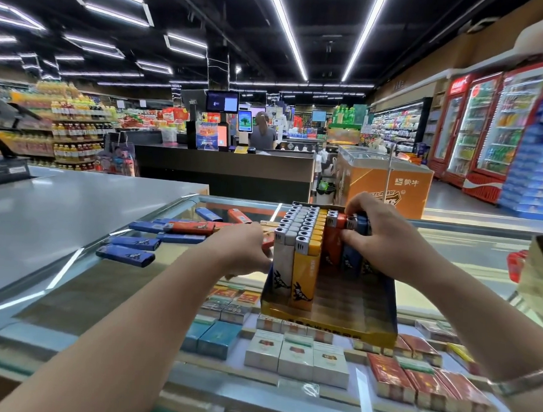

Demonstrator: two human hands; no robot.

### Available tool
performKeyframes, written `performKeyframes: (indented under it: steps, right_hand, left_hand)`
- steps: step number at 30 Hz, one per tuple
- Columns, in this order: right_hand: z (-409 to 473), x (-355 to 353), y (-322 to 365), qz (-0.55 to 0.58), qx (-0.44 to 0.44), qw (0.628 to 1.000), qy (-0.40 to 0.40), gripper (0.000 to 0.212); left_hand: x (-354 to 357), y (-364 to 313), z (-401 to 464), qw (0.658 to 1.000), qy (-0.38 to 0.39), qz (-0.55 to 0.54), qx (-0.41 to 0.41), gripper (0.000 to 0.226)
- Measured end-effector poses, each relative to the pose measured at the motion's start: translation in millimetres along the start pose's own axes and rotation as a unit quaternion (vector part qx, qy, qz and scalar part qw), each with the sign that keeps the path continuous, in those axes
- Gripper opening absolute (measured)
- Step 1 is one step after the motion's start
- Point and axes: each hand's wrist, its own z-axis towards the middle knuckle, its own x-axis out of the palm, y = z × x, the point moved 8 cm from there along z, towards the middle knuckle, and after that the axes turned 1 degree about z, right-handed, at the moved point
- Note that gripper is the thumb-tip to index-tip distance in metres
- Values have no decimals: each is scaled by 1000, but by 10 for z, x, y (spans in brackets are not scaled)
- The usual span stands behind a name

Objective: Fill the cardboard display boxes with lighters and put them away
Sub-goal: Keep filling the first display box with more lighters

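Observation:
A yellow and blue cardboard display box [327,325] stands on the glass counter [121,277]. Rows of upright white and yellow lighters [297,238] fill its left side; the near right part is bare. My right hand [383,242] grips a bunch of orange and blue lighters [351,237] standing in the box's far right. My left hand [243,251] rests against the box's left side, its fingers curled by a lighter there. Several loose blue and orange lighters [157,235] lie on the glass to the left.
Cigarette packs [298,356] lie under the glass. A grey counter [62,203] adjoins at left. A brown box [540,280] stands at the right edge. Beyond are a checkout desk with a person [262,133], an orange freezer [386,179] and drink fridges [491,128].

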Motion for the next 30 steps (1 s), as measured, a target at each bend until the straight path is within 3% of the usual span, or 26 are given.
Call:
performKeyframes:
  steps: [3, 6, 8, 11, 14, 18, 20, 23, 26, 30]
  right_hand:
    - [3, 9, 2, 4, 0, 1000, 7, 22]
    - [9, 12, -6, 2, 5, 1000, 15, 23]
    - [11, 6, -3, 1, 7, 1000, 18, 22]
    - [10, -15, 14, -3, 9, 1000, 17, 19]
    - [12, -48, 38, -14, 6, 1000, 6, 17]
    - [10, -184, 116, 33, -24, 997, -61, 13]
    - [10, -289, 172, 110, -31, 989, -95, 9]
    - [11, -355, 306, 262, -47, 960, -87, 9]
    - [17, -350, 366, 323, -61, 941, -77, 18]
    - [6, -327, 355, 402, -57, 911, -75, 12]
  left_hand:
    - [-42, 31, -28, 999, -30, -16, -10, 31]
    - [-156, 97, -67, 984, -55, -171, -18, 33]
    - [-328, 104, -116, 950, -106, -295, 9, 26]
    - [-643, 36, -258, 895, -203, -394, 56, 9]
    - [-914, -174, -358, 849, -249, -451, 113, 18]
    - [-1084, -553, -363, 785, -215, -557, 167, 16]
    - [-1055, -737, -333, 753, -174, -606, 189, 22]
    - [-945, -917, -300, 718, -135, -648, 216, 26]
    - [-895, -993, -314, 704, -126, -653, 250, 23]
    - [-875, -1027, -363, 709, -107, -642, 272, 21]
